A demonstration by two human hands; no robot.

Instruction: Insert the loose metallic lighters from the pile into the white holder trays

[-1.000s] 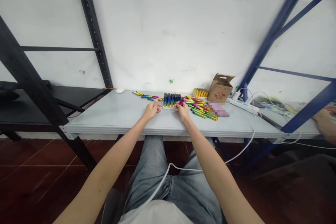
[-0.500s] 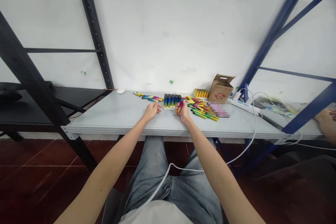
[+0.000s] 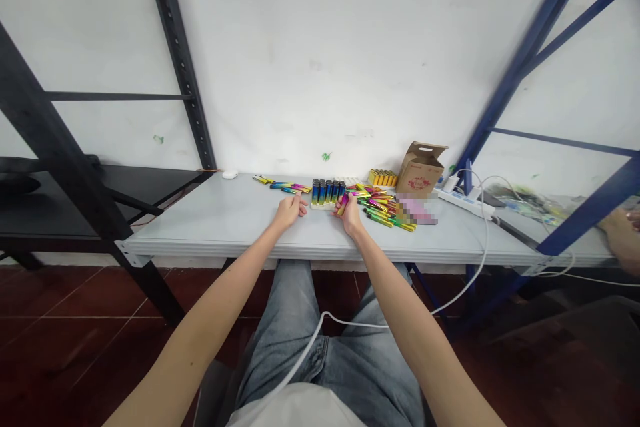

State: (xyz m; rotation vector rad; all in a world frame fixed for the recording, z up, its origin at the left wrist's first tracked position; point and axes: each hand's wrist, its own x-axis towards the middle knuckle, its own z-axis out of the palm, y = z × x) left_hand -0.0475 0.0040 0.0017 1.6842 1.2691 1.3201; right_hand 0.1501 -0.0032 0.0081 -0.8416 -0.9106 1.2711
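My right hand (image 3: pixel 351 212) is closed around a shiny purple and gold lighter (image 3: pixel 343 204), held tilted just right of the rack's front corner. My left hand (image 3: pixel 290 211) rests at the table top, left of the rack, its fingers curled in; nothing shows in them. Between the hands stands a pale rack (image 3: pixel 320 207) with several blue-to-gold lighters (image 3: pixel 325 192) upright in rows. A loose heap of metallic lighters (image 3: pixel 380 203) in gold, green, pink and red lies right of my right hand. A few more lighters (image 3: pixel 290 187) lie behind my left hand.
An open brown carton (image 3: pixel 421 170) stands back right beside a block of yellow lighters (image 3: pixel 383 177). A pink, pixelated item (image 3: pixel 417 209) lies before it. A power strip (image 3: pixel 465 203) and white cable (image 3: pixel 485 247) run right. Another person's hand (image 3: pixel 623 233) shows at far right.
Hardly anything differs. Both hands stay in place, and the right hand still holds the purple and gold lighter.
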